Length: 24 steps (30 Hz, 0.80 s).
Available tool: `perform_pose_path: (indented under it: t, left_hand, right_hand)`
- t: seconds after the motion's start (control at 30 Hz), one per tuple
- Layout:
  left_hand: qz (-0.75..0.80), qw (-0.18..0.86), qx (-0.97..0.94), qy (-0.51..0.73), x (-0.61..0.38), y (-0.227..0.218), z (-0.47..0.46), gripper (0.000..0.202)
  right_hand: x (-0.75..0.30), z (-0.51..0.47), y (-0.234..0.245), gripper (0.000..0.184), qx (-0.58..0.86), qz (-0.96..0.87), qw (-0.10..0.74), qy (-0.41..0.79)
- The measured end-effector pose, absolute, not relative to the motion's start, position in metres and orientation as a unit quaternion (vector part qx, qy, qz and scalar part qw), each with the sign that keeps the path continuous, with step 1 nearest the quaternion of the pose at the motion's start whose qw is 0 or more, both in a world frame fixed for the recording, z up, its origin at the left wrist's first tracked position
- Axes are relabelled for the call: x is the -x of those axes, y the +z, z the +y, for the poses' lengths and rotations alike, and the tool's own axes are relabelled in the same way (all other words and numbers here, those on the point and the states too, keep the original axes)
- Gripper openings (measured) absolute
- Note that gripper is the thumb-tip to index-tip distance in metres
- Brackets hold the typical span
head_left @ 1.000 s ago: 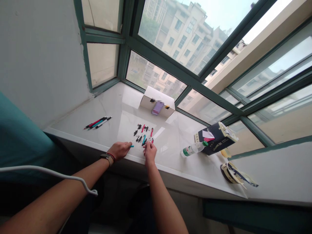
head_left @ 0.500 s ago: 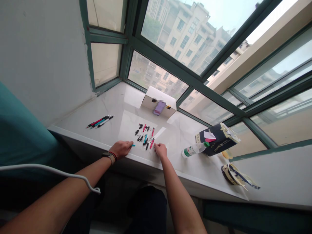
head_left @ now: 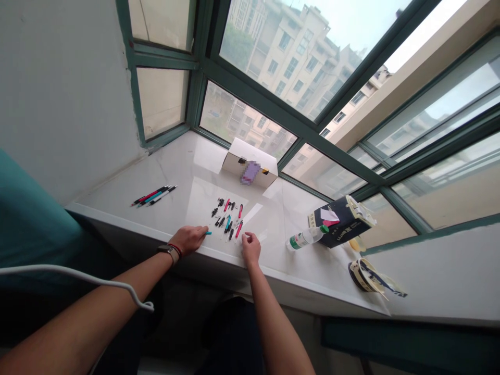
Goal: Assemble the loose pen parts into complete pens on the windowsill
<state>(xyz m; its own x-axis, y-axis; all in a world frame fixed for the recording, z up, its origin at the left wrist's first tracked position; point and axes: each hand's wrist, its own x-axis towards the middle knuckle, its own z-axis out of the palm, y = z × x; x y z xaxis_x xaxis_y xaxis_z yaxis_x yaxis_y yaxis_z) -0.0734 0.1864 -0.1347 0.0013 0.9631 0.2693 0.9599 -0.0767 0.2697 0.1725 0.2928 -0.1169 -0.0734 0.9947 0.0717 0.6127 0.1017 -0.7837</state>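
My left hand (head_left: 190, 239) rests at the front of the white sill, its fingers closed on a blue pen part (head_left: 208, 233) whose end pokes out to the right. My right hand (head_left: 251, 248) is at the sill just right of the loose parts, fingers curled together; whatever they may hold is hidden or too small to name. Between and beyond the hands lie several pen parts: a pink barrel (head_left: 239, 229) nearest my right hand, a blue barrel (head_left: 228, 223), and small black pieces (head_left: 214, 212). Several whole-looking pens (head_left: 154, 196) lie side by side at the left.
A white box (head_left: 250, 159) with a blurred purple patch stands by the window. On the right are a clear bottle (head_left: 304, 238) with a green cap, a dark carton (head_left: 346, 223), and a cream-and-black band-like object (head_left: 365, 276). A white cable (head_left: 97, 278) crosses above my left forearm.
The view has shifted slightly, so everything sits a little further left. My right hand has turned a little, its fingers more curled. My left hand keeps hold of the blue pen part.
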Motion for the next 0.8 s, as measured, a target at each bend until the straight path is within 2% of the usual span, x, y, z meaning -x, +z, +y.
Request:
perform_pose_path:
  t: [0.1,0.17,0.37,0.53,0.8]
  left_hand:
    - [0.675,0.001,-0.714,0.187,0.074,-0.134,0.187,0.023]
    - [0.669,0.001,-0.721,0.183,0.073,-0.134,0.187,0.023]
    - [0.674,0.013,-0.717,0.175,0.073,-0.132,0.186,0.025]
    - [0.664,0.025,-0.724,0.184,0.072,-0.13,0.186,0.025]
    - [0.686,0.007,-0.704,0.184,0.07,-0.124,0.184,0.026]
  right_hand:
    - [-0.158,0.258,-0.113,0.03,0.551,-0.686,0.377,0.287]
    - [-0.141,0.237,-0.112,0.03,0.491,-0.723,0.38,0.303]
    - [-0.083,0.231,-0.115,0.033,0.456,-0.725,0.314,0.41]
    - [-0.076,0.246,-0.124,0.04,0.425,-0.719,0.275,0.477]
    - [-0.08,0.251,-0.133,0.045,0.454,-0.562,0.379,0.578]
